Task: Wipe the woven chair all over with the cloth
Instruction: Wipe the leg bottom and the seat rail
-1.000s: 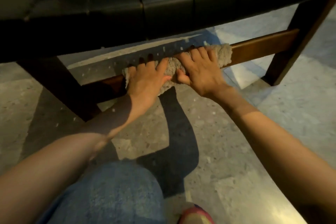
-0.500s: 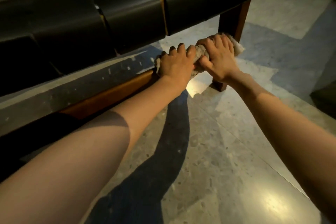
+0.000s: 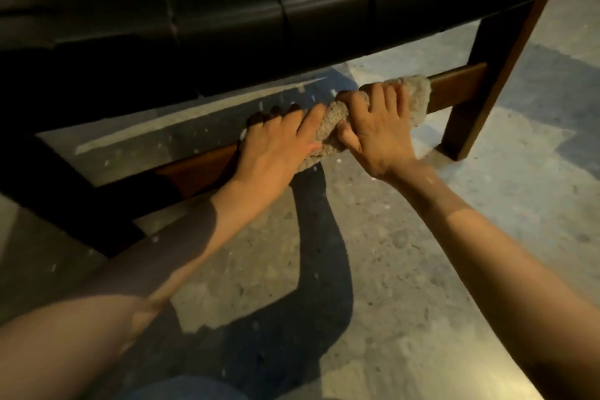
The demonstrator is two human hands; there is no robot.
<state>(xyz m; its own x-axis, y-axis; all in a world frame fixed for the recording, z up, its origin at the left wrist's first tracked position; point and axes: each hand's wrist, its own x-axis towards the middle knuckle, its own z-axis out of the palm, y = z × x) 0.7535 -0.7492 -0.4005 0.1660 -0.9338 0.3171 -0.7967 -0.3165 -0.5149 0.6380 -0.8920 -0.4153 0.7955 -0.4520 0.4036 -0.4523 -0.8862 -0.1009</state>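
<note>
The woven chair point(image 3: 292, 10) fills the top of the view, its black straps wrapped over the seat edge. Below the seat runs a brown wooden crossbar point(image 3: 454, 89) between two dark legs. A fuzzy beige cloth point(image 3: 328, 127) is wrapped over the crossbar, right of its middle. My left hand point(image 3: 276, 146) grips the cloth's left part, fingers curled over the top of the bar. My right hand point(image 3: 376, 127) grips the cloth's right part, thumb underneath. The cloth's right end point(image 3: 418, 97) pokes out past my fingers.
The right chair leg point(image 3: 480, 81) stands just right of the cloth. The left leg point(image 3: 71, 198) slants down at the left. Speckled stone floor point(image 3: 422, 253) lies under my arms, with arm shadows across it. My blue-jeaned knee point(image 3: 181, 390) shows at the bottom edge.
Both hands and the cloth have slid back left along the crossbar, away from the right leg they touched half a second ago. The view has swung back left too.
</note>
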